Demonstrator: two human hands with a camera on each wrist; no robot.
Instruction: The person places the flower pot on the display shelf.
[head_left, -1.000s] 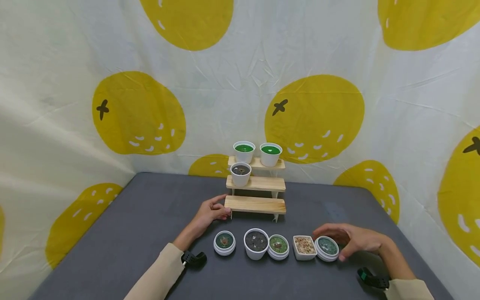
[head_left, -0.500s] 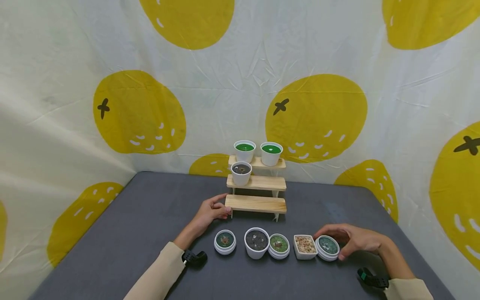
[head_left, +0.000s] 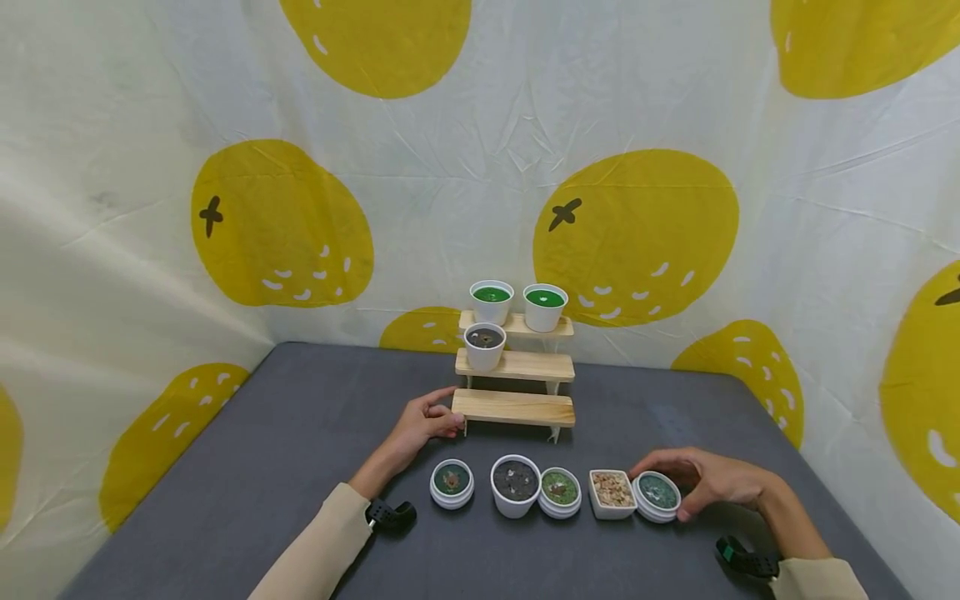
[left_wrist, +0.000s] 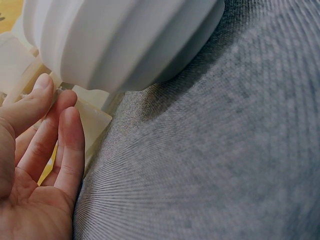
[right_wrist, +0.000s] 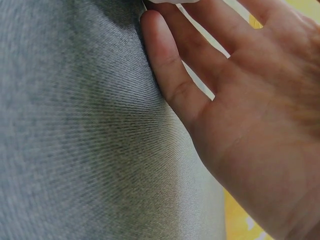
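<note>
My left hand (head_left: 422, 427) pinches the left end of a three-step wooden display stand (head_left: 513, 407) at its lowest step; in the left wrist view its thumb and fingertips meet at the stand's pale edge. On the right, my right hand (head_left: 705, 479) grips a round white pot (head_left: 657, 493) with teal filling, thumb at the near side and fingers round the back. Only a sliver of that pot's white rim (right_wrist: 172, 1) shows in the right wrist view. Touching it on the left is a square white pot (head_left: 612, 492) of beige pebbles.
Two white pots with green filling (head_left: 492, 297) stand on the top step, one with dark filling (head_left: 485, 340) on the middle step. In front are a dark-green pot (head_left: 452, 483), a grey gravel pot (head_left: 516, 485) and a green one (head_left: 560, 490). A fruit-print curtain (head_left: 450, 208) surrounds the table.
Both hands keep their places on the stand and the round pot. The whole head view has shifted very slightly; the pots stand as before.
</note>
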